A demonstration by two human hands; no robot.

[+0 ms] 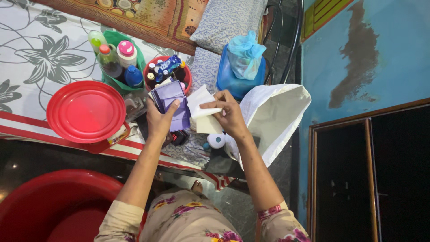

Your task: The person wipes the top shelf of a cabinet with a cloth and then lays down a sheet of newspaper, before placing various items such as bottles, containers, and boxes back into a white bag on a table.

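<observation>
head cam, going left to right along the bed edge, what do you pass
red round lid → left hand holding purple packets → right hand on a white paper → white bag → blue wall

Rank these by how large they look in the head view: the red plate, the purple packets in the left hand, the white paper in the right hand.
1. red plate, clearly largest.
2. purple packets and white paper: they look about alike, and hands cover part of each, so I cannot rank them.
</observation>
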